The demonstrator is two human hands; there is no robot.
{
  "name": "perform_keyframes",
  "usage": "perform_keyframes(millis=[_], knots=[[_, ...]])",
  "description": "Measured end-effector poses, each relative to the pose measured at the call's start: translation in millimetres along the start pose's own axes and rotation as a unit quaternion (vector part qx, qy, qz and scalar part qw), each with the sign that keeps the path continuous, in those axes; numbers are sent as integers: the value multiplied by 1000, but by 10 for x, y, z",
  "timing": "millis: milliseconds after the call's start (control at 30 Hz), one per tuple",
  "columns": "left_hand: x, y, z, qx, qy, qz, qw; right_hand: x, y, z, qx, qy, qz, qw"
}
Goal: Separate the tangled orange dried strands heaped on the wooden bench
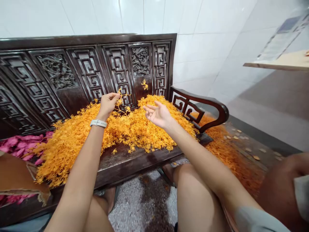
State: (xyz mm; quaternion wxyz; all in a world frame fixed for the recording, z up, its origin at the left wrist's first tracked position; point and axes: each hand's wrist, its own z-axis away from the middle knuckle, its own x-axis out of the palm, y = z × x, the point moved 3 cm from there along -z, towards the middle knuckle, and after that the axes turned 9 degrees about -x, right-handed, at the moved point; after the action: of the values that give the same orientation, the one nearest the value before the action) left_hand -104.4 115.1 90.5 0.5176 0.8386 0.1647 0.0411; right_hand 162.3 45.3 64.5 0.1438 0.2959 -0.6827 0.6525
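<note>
Left hand (108,104), orange sprig (119,101) (pinched), bench (135,162)

The blossoms (120,129) are yellow-orange, the bench (135,164) dark brown with square-spiral fretwork.

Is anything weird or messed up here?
Yes. A small yellow piece shows against the bench's dark back, apart from the yellow pile and right hand below it; I can't tell if it's flying or stuck. Also, the cardboard at left has a ragged, torn-looking corner.

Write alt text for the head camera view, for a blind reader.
A person's left hand pinches an orange sprig above a heap of similar sprigs on a carved dark wooden bench; the right hand is open and empty over the heap.
</note>
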Motion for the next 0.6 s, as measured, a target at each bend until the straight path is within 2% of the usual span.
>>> perform_keyframes(millis=[67, 100, 167, 267, 333, 400, 500, 567, 600], knots=[[36, 150, 48, 3, -30, 19, 999, -174, 118, -66, 61, 79, 1, 995], [48, 221, 76, 9, -45, 24, 999, -224, 154, -65, 74, 93, 17, 993], [70, 362, 137, 29, -78, 19, 996, -257, 166, -29, 59, 92, 68, 992], [133, 561, 247, 65, -166, -40, 983, -149, 77, 37, -31, 5, 147, 989], [201, 665, 329, 79, -247, -94, 961, -52, -9, 69, -110, -70, 210, 969], [277, 721, 394, 81, -319, -139, 934, 2, -79, 84, -182, -130, 285, 932], [377, 672, 416, 64, -386, -144, 909, 41, -140, 123, -262, -200, 409, 851], [388, 538, 349, 53, -369, -108, 922, 129, -184, 229, -300, -239, 470, 795], [356, 445, 286, 50, -326, -84, 940, 212, -210, 319, -308, -268, 481, 775]])
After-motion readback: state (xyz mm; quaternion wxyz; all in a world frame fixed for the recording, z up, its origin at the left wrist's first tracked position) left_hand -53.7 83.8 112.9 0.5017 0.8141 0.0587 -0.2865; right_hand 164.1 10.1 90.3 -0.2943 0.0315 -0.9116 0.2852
